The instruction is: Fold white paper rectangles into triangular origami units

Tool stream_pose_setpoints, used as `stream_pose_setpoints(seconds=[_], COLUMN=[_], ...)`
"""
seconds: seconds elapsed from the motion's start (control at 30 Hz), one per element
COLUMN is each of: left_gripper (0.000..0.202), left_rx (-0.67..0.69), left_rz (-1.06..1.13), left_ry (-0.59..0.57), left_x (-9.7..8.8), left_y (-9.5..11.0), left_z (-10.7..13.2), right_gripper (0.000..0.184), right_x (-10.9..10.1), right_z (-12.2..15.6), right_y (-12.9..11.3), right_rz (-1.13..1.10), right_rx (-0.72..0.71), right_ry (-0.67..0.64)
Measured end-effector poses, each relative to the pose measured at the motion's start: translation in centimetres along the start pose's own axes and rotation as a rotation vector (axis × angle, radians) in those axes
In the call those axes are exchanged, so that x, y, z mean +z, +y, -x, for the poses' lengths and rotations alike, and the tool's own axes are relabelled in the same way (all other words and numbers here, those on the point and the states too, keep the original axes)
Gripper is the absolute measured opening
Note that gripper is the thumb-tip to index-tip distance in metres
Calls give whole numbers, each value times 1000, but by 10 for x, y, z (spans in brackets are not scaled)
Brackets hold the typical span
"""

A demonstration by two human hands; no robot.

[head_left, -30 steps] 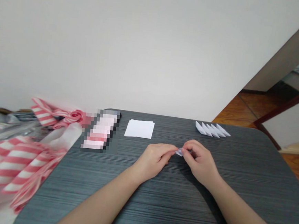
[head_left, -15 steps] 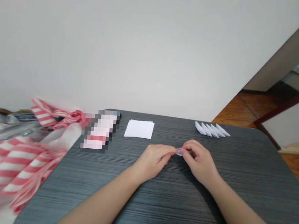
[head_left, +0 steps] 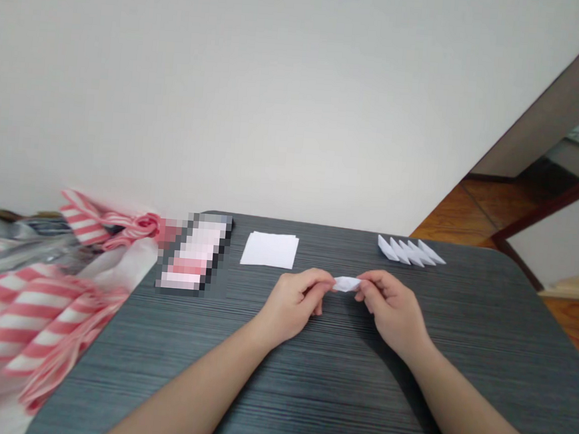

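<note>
A small folded white paper [head_left: 347, 284] was held over the middle of the table [head_left: 306, 392], somewhat nearer its far edge than its near one. The left hand [head_left: 297, 304] had its grip clamped on the paper's left end, thumb against fingers; the right hand [head_left: 395, 312] pinched the opposite end the same way, so the piece spanned the gap between them.

Toward the far right corner, a row of folded pieces [head_left: 410, 252] lay overlapping, pointed tips aslant, and these looked finished. Near the far edge, left of its middle, a stack of white sheets [head_left: 269, 250] lay flat and unfolded, which left that paper unworked. The piece in hand was clearly well past a plain sheet, though it was too small in view to tell whether all its creases had been made.
</note>
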State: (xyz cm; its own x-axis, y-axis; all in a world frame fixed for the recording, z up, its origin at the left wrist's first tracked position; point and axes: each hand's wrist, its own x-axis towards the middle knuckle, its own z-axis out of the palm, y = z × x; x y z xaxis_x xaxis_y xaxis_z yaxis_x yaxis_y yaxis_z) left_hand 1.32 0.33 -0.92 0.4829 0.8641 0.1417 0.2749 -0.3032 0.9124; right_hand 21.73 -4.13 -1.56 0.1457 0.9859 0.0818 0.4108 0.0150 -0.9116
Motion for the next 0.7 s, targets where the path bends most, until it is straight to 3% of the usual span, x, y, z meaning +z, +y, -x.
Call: stream_pose_setpoints(seconds=[0.27, 0.43, 0.57, 0.7], left_gripper=[21, 22, 28, 23], left_rx=[6, -36, -75, -92], left_rz=[-25, 46, 121, 106], left_ry=[-16, 47, 102, 93], left_x=[-1, 1, 3, 3], left_y=[0, -1, -2, -3], left_z=[0, -1, -2, -3], right_gripper=[18, 17, 15, 13], right_x=[-2, -3, -6, -7], right_z=[1, 1, -2, -3], right_y=[-7, -4, -2, -3], right_rz=[84, 90, 91, 90], right_rx=[-68, -84, -202, -270], right_ry=[12, 61, 110, 75])
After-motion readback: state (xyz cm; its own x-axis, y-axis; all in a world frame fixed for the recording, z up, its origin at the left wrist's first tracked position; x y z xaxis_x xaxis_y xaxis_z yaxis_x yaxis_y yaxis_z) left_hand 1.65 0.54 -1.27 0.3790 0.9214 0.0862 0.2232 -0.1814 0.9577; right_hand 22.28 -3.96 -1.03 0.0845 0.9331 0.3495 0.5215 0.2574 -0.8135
